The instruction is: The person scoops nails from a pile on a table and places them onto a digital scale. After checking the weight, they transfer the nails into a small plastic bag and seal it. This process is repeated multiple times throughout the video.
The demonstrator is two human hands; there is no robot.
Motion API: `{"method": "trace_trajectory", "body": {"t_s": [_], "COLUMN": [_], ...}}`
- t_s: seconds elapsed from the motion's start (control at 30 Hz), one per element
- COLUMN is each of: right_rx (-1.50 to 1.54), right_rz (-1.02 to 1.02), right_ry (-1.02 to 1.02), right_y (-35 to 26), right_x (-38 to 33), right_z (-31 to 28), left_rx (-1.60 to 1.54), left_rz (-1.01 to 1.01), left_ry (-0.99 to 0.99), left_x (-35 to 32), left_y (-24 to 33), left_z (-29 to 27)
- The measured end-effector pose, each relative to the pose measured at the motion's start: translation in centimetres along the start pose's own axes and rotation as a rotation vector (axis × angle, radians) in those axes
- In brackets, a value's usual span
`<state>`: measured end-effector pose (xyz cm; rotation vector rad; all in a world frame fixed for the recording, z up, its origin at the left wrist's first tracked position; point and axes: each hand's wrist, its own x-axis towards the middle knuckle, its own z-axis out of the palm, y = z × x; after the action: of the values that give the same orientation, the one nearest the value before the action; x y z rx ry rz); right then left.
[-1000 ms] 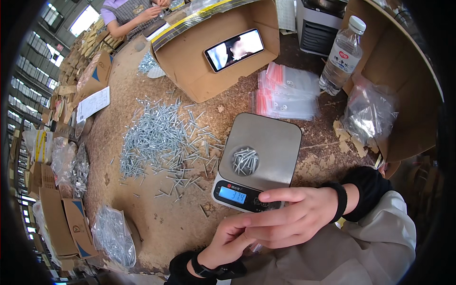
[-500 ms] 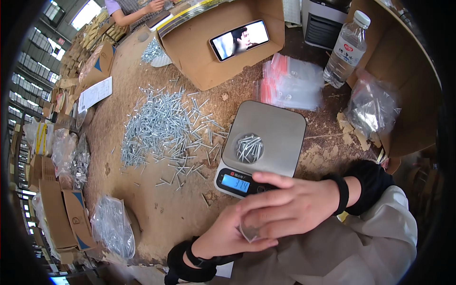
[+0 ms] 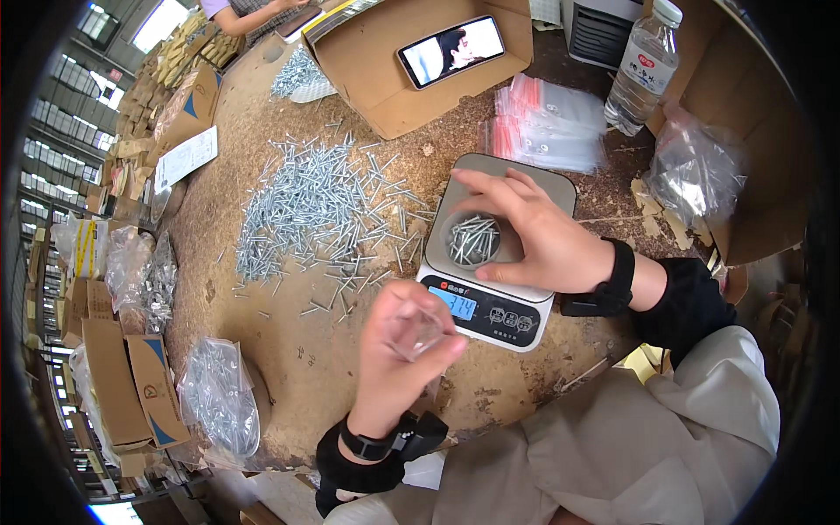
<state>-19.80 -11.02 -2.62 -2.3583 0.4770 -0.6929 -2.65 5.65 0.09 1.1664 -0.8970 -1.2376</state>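
A small round dish (image 3: 472, 240) full of silver screws stands on the steel plate of a digital scale (image 3: 551, 194), whose blue display is lit. My right hand (image 3: 547, 236) is open beside the dish, its thumb near the lower rim and its fingers stretched out past the upper side. Whether it touches the dish I cannot tell. Left of the scale, my left hand (image 3: 394, 350) is raised and curled round a clear plastic bag (image 3: 418, 334), whose mouth faces up. A large loose pile of screws (image 3: 306, 210) lies on the worn table left of the scale.
Behind the scale lie flat zip bags (image 3: 547, 122) with red edges. A phone (image 3: 451, 52) rests in a cardboard box (image 3: 376, 96). A water bottle (image 3: 643, 70) and a crumpled bag (image 3: 696, 171) stand right; a filled clear bag (image 3: 214, 398) lies front left. Another person's arm (image 3: 245, 19) shows far left.
My hands have parted. The right one went up onto the scale beside the dish; the left one moved slightly left and up with the plastic bag, now opened. The view has shifted slightly.
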Motion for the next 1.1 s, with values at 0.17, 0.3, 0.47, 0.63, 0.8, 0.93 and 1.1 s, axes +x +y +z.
{"method": "trace_trajectory", "body": {"t_s": [0.17,0.3,0.47,0.63,0.8,0.93,1.1], "right_rx": [0.329,0.235,0.177,0.232,0.434,0.241,-0.208], "right_rz": [-0.129,-0.344,-0.383,-0.267,-0.079,-0.035,-0.128], "right_ry": [0.070,-0.035,-0.052,-0.113,-0.166,0.032,0.050], "right_y": [-1.1,-3.4,-4.9,-5.2,-4.0,-2.4,-3.0], "right_x": [-0.4,-1.7,-2.5,-2.7,-3.1,-1.6,-1.5], "right_z": [-0.6,-1.5,-0.4,-0.9,-1.3,-2.2,-1.9], "left_rx": [0.261,0.128,0.221,0.287,0.138,-0.034,0.006], "left_rz": [0.091,-0.068,0.046,0.054,0.037,0.041,0.077], "left_ry": [-0.169,-0.246,-0.278,-0.296,-0.228,-0.257,-0.220], "left_x": [-0.4,-1.2,-1.2,-1.4,-1.3,-1.2,-1.1], "left_y": [-2.4,-3.5,-5.1,-4.5,-3.9,-4.8,-4.0], "left_z": [1.2,1.8,2.6,2.6,3.3,3.2,2.5]}}
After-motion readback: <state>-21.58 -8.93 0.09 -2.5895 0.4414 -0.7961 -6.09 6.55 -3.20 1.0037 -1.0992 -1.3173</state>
